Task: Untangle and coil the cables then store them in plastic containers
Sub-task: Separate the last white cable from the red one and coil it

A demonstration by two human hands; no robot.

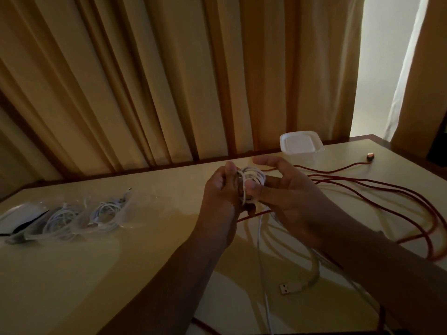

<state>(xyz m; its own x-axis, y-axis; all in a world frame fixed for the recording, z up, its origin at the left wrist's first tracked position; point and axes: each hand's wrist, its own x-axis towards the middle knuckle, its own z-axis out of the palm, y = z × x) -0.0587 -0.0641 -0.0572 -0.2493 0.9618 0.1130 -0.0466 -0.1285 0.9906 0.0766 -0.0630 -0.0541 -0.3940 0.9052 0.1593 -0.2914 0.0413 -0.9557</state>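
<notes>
Now your left hand (pixel 221 189) and right hand (pixel 285 189) together, both clamped on a white cable coil (pixel 251 181), mid-tabletop (pixel 154 238), red cable (pixel 377 187) toward the right edge, lidded container (pixel 301 143) at the far edge

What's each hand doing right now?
Left hand: closed around the white cable coil.
Right hand: thumb and fingers pinching the same coil.

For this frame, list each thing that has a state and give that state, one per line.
White cable: partly coiled, held in both hands, tail loose on the table.
USB plug: lying free on the table.
Red cable: uncoiled, sprawled on the table.
Lidded container: shut.
Clear containers: hold coiled white cables.
Left hand: grip shut on the coil.
Right hand: thumb pressing the coil.
</notes>
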